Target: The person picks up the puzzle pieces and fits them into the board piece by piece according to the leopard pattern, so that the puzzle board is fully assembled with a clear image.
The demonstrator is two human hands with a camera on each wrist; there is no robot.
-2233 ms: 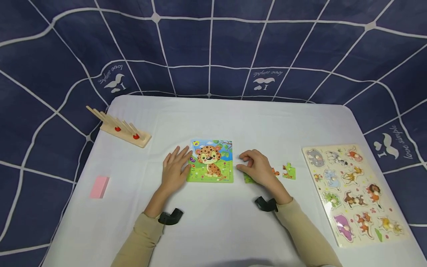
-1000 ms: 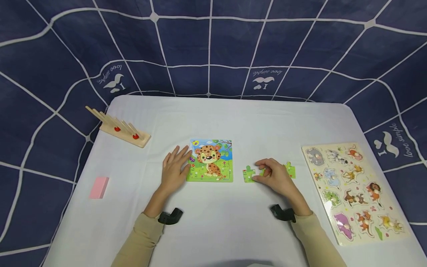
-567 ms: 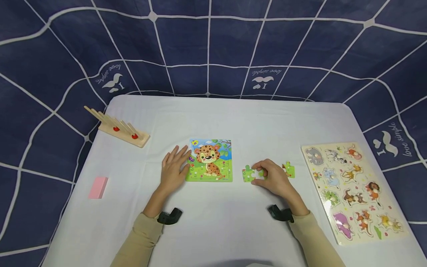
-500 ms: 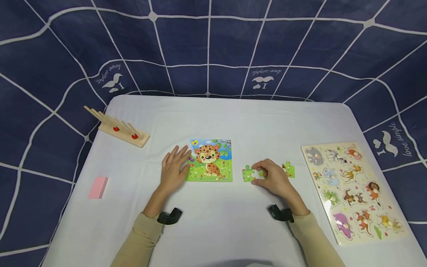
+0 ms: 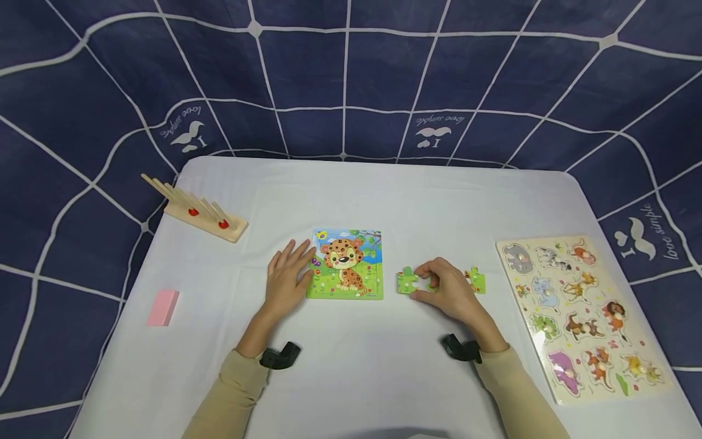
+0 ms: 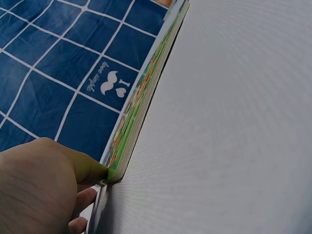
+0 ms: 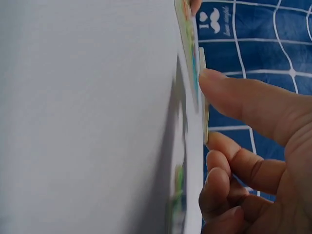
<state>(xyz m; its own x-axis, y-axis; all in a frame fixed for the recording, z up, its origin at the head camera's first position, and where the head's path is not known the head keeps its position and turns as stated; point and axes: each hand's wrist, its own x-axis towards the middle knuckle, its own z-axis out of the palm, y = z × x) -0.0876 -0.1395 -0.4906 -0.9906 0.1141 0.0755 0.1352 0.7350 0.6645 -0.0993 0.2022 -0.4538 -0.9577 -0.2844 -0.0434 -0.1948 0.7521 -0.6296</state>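
Note:
A square leopard jigsaw puzzle (image 5: pixel 351 283) lies on the table in front of the person. My left hand (image 5: pixel 286 280) rests along its left edge, fingers spread and straight; in the left wrist view the thumb touches the corner of the puzzle (image 6: pixel 127 139). To the right of the puzzle, my right hand (image 5: pixel 452 289) pinches a green puzzle piece (image 5: pixel 406 281) between thumb and forefinger. The right wrist view shows that puzzle piece (image 7: pixel 205 127) edge-on, raised off the table. Another green piece (image 5: pixel 477 280) with orange spots lies just beyond the right hand, partly covered by it.
A wooden animal peg board (image 5: pixel 581 329) lies at the right. A wooden stand (image 5: pixel 205 222) with upright sticks is at the back left, and a pink block (image 5: pixel 163 307) lies at the left. A blue checked cloth (image 5: pixel 307 73) hangs behind the white table (image 5: pixel 351 372).
The right hand moved right from beside the puzzle to the loose pieces, then took hold of a green piece, which has shifted slightly away from the person. The left hand stayed put.

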